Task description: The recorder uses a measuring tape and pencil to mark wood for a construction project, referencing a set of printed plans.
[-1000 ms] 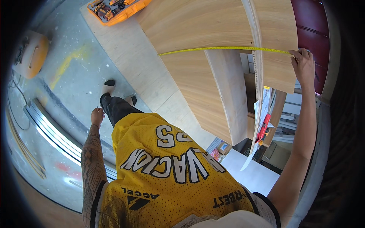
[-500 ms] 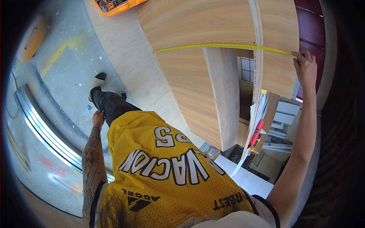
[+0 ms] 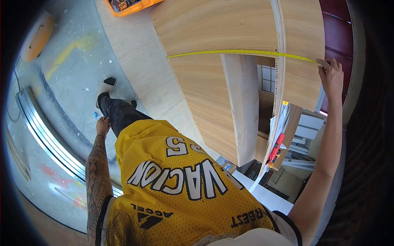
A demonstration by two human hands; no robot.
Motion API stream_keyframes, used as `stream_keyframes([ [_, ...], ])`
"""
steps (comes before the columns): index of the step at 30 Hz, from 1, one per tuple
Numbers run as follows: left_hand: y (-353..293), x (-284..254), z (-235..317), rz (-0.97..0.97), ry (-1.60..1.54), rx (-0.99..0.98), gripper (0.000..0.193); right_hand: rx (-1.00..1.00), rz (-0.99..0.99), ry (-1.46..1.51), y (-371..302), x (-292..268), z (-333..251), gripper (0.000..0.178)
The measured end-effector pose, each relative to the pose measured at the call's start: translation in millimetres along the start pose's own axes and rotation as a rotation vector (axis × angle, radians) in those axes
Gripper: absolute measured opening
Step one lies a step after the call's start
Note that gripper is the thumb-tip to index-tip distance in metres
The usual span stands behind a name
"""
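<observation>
A yellow tape measure blade (image 3: pixel 230 51) stretches across a wood-grain panel (image 3: pixel 213 28), from its left edge over a pale raised strip to the right edge. There my right hand (image 3: pixel 331 77) pinches the blade's end between thumb and fingers, with the arm held out. My left hand (image 3: pixel 103 126) hangs low beside my dark trousers (image 3: pixel 123 115). Its fingers are curled in near the thigh, and whatever they may hold is hidden.
An upright divider (image 3: pixel 240 106) bounds an opening below the blade. Beside it are a red tube-shaped tool (image 3: pixel 276 146) and papers. An orange toolbox (image 3: pixel 133 8) stands at the top. Shiny metal channels (image 3: pixel 45 127) lie on the paint-spotted floor (image 3: pixel 78 102) at left.
The view has shifted slightly, so the panel and blade sit a little lower and further right. My right hand stays at the blade's end; my left hand has shifted slightly left.
</observation>
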State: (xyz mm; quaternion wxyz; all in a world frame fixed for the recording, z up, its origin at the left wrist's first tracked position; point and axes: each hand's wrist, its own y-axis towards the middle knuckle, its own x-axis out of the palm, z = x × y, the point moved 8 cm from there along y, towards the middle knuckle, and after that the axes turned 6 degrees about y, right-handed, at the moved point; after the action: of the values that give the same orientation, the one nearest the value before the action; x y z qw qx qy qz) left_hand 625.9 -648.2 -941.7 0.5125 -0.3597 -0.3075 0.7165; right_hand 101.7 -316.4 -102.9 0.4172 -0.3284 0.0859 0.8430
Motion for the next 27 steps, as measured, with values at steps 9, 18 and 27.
stream_keyframes([
  [9,0,4,5,-0.015,-0.013,0.019,0.024,0.018,-0.058,0.014,1,1,-5,0.028],
  [18,0,-1,10,-0.009,-0.039,0.025,0.024,-0.022,-0.013,0.008,4,-2,-12,0.029],
  [27,3,-2,5,0.0,0.018,0.001,0.031,0.007,-0.031,0.0,2,-3,-5,0.028],
])
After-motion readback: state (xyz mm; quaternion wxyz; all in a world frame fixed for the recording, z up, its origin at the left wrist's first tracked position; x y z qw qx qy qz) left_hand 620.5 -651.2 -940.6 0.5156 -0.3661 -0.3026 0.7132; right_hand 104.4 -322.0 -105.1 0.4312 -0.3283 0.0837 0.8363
